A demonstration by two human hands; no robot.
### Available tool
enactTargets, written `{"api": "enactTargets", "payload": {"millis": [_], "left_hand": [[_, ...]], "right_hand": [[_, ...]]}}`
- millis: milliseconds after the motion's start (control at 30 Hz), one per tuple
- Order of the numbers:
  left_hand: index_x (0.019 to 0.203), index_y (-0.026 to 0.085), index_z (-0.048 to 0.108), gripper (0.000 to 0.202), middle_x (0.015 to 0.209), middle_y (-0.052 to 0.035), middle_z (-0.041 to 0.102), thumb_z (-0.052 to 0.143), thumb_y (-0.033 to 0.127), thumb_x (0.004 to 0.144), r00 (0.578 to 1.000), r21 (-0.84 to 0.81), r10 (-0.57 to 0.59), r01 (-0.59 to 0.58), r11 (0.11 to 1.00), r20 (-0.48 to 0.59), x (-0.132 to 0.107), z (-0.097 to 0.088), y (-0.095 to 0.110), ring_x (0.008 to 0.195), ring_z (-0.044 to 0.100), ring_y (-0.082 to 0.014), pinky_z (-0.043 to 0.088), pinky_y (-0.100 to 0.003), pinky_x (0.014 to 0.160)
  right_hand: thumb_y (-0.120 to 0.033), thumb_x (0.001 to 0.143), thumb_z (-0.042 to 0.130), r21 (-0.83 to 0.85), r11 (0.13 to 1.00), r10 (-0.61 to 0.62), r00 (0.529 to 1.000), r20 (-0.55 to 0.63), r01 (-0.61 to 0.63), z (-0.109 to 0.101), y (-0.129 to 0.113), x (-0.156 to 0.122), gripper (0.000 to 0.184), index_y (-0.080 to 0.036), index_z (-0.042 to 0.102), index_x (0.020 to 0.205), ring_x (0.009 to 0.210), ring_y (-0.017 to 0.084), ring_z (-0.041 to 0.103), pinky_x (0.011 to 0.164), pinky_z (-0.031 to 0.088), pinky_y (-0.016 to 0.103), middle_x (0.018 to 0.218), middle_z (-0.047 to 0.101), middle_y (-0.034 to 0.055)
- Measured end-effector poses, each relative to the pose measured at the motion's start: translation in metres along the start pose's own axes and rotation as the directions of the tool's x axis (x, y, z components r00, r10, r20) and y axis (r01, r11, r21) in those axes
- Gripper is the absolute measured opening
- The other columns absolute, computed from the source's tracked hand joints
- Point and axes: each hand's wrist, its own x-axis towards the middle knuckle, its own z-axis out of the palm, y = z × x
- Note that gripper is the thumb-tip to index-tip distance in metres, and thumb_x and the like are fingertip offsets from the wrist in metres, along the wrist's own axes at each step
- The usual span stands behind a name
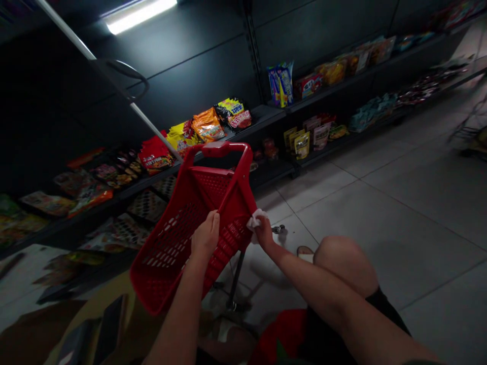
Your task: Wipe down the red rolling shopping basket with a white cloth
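Observation:
A red plastic shopping basket [178,243] is tilted up in front of me, its handle at the top. My left hand [206,234] grips the basket's near rim, fingers curled over it. My right hand [263,232] pinches a small white cloth or tissue [254,220] and presses it against the basket's right outer edge. My bare knee [342,261] is raised to the right of the hands.
Dark store shelves [266,114] run along the back, holding several bright snack packets [207,125]. Grey floor tiles [399,203] spread to the right. A wheeled metal frame [236,284] stands under the basket. Cardboard [95,309] lies at lower left. A ceiling light glows above.

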Motion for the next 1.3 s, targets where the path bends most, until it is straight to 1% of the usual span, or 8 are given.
{"api": "enactTargets", "payload": {"millis": [167, 333, 400, 567, 700, 967, 1167, 1300], "left_hand": [[0.132, 0.024, 0.053, 0.052, 0.111, -0.0112, 0.073, 0.017, 0.047, 0.101, 1.0, 0.07, 0.003, -0.004, 0.998, 0.003, -0.005, -0.003, -0.006, 0.096, 0.07, -0.026, 0.046, -0.033, 0.079], [0.13, 0.026, 0.054, 0.051, 0.108, -0.0088, 0.074, 0.017, 0.045, 0.102, 0.999, 0.069, 0.022, -0.024, 0.997, 0.026, -0.019, -0.01, -0.013, 0.095, 0.07, -0.0245, 0.044, -0.031, 0.076], [0.129, 0.027, 0.054, 0.049, 0.111, -0.0068, 0.073, 0.017, 0.044, 0.102, 0.997, 0.038, 0.068, -0.069, 0.997, 0.027, -0.025, -0.011, -0.017, 0.097, 0.07, -0.0226, 0.044, -0.029, 0.076], [0.126, 0.027, 0.055, 0.048, 0.101, -0.0043, 0.075, 0.018, 0.045, 0.102, 0.992, 0.026, 0.12, -0.121, 0.992, 0.034, -0.032, -0.013, -0.025, 0.091, 0.07, -0.0217, 0.042, -0.028, 0.072], [0.124, 0.028, 0.056, 0.047, 0.102, -0.0038, 0.075, 0.019, 0.046, 0.101, 0.992, 0.028, 0.116, -0.117, 0.993, 0.047, -0.03, -0.013, -0.026, 0.093, 0.07, -0.0215, 0.041, -0.027, 0.072], [0.123, 0.029, 0.058, 0.045, 0.103, -0.0029, 0.075, 0.023, 0.046, 0.101, 0.992, 0.018, 0.115, -0.116, 0.993, 0.053, -0.033, -0.012, -0.029, 0.094, 0.069, -0.0215, 0.041, -0.027, 0.072], [0.124, 0.029, 0.057, 0.047, 0.104, -0.0032, 0.074, 0.02, 0.047, 0.101, 0.989, 0.006, 0.141, -0.141, 0.99, 0.037, -0.038, -0.013, -0.027, 0.094, 0.07, -0.0218, 0.04, -0.027, 0.072], [0.123, 0.029, 0.056, 0.048, 0.099, -0.003, 0.075, 0.019, 0.048, 0.101, 0.991, 0.033, 0.125, -0.127, 0.991, 0.048, -0.035, -0.014, -0.025, 0.089, 0.07, -0.0223, 0.038, -0.027, 0.069]], "right_hand": [[-0.014, 0.082, 0.049, 0.058, 0.944, -0.325, 0.946, 0.004, 0.324, 0.014, -0.071, 0.021, 0.037, -0.024, 0.061, 0.117, 0.119, 0.024, 0.05, 0.106, 0.038, 0.043, 0.121, 0.058, 0.0079], [-0.02, 0.082, 0.063, -0.022, 0.641, -0.69, 0.588, 0.422, 0.767, 0.001, -0.143, 0.07, 0.032, -0.033, 0.068, 0.111, 0.133, 0.025, 0.042, 0.122, 0.012, 0.049, 0.12, 0.064, 0.0003], [-0.024, 0.082, 0.065, -0.066, 0.578, -0.719, 0.546, 0.43, 0.813, -0.017, -0.143, 0.098, 0.028, -0.034, 0.068, 0.108, 0.13, 0.024, 0.045, 0.123, 0.009, 0.048, 0.117, 0.065, -0.0009], [-0.027, 0.088, 0.052, -0.153, 0.678, -0.722, 0.691, 0.044, 0.719, -0.049, -0.141, 0.171, 0.026, -0.024, 0.065, 0.11, 0.124, 0.027, 0.046, 0.115, 0.027, 0.052, 0.112, 0.06, 0.0067], [-0.02, 0.091, 0.041, -0.144, 0.798, -0.602, 0.765, -0.228, 0.585, -0.042, -0.151, 0.15, 0.03, -0.021, 0.061, 0.113, 0.125, 0.027, 0.046, 0.109, 0.035, 0.052, 0.122, 0.055, 0.0108], [-0.021, 0.083, 0.062, -0.22, 0.654, -0.703, 0.689, 0.176, 0.724, -0.047, -0.134, 0.045, 0.028, -0.033, 0.067, 0.108, 0.149, 0.031, 0.01, 0.121, 0.009, 0.059, 0.146, 0.046, -0.0018], [-0.023, 0.092, 0.043, -0.097, 0.828, -0.558, 0.797, -0.232, 0.552, -0.056, -0.165, 0.127, 0.035, -0.024, 0.06, 0.123, 0.13, 0.025, 0.043, 0.115, 0.03, 0.05, 0.129, 0.054, 0.009], [-0.023, 0.094, 0.042, -0.06, 0.87, -0.485, 0.83, -0.277, 0.489, -0.035, -0.16, 0.095, 0.037, -0.025, 0.058, 0.127, 0.139, 0.025, 0.034, 0.117, 0.027, 0.048, 0.142, 0.043, 0.0093]]}}
